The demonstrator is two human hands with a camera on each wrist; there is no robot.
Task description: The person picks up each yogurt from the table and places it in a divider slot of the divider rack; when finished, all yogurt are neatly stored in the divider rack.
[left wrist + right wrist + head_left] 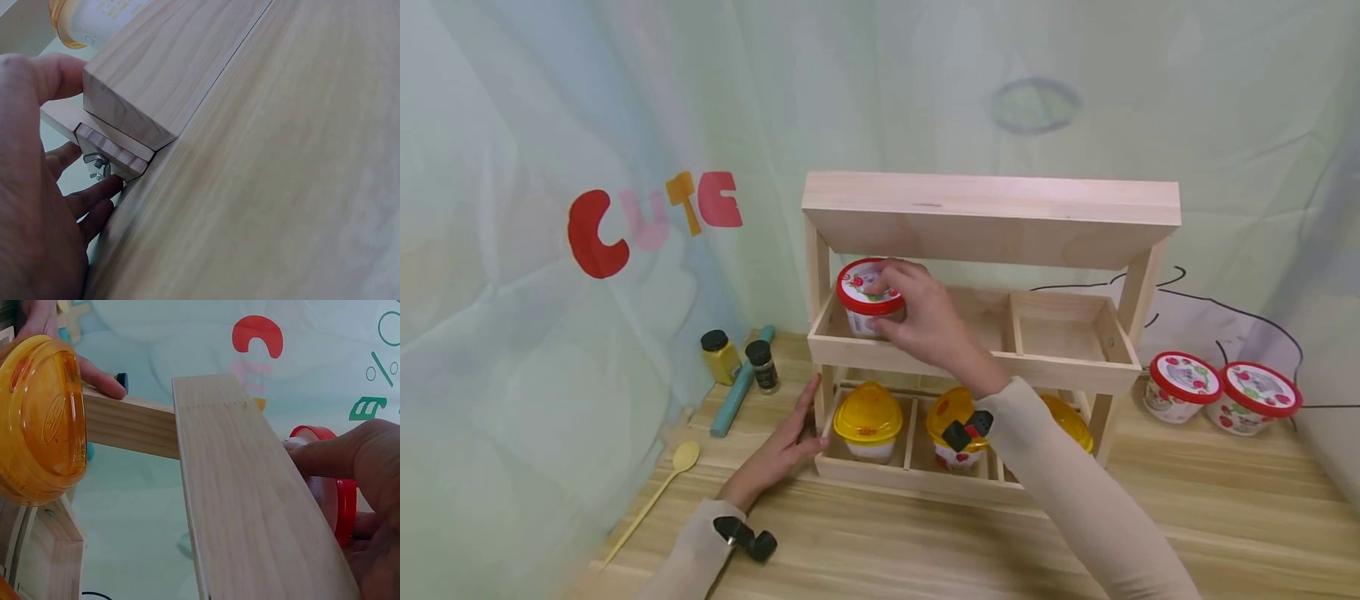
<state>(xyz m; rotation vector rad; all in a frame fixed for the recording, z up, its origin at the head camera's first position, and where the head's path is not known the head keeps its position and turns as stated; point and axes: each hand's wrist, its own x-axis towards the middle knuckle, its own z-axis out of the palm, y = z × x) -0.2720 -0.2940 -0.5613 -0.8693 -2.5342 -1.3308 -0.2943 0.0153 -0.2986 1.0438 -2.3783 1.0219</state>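
We see the right hand (925, 321) curled round a red-lidded cup (868, 297), holding it in the left compartment of the wooden rack's (992, 217) upper shelf. The left hand (786, 446), fingers straight, rests flat on the tabletop (1187, 517), touching the rack's lower left corner.

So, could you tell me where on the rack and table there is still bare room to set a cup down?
The wooden rack has its upper-right compartment bare, and the middle one looks bare past the right hand, which holds a red-lidded cup at the left. The lower tier is crowded with yellow-lidded jars. The table front lies bare.
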